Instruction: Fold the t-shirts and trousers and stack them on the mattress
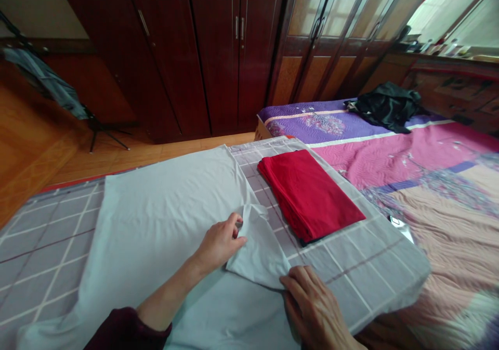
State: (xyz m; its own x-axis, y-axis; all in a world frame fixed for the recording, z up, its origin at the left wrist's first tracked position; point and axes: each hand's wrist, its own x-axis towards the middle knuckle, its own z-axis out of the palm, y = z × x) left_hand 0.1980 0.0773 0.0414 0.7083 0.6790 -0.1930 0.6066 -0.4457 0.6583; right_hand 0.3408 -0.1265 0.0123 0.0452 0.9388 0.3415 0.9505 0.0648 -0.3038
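A pale grey-white garment [156, 220] lies spread over a checked cloth, with a sleeve [259, 251] folded inward on its right side. My left hand [222, 240] is at the sleeve's upper left edge, its thumb and fingers curled toward each other; a small dark thing shows between the fingertips, too small to name. At the sleeve's lower right corner, my right hand [312, 306] pinches the fabric between bent fingers and thumb. A folded red cloth [310, 194] rests to the right of the garment, with a dark edge beneath it.
The checked cloth [374, 267] covers the table. Beyond its right side stands a bed [409, 158] with a purple and pink quilt and a black garment [385, 106]. Dark red wardrobes [218, 54] line the back. A tripod [97, 126] stands at the far left.
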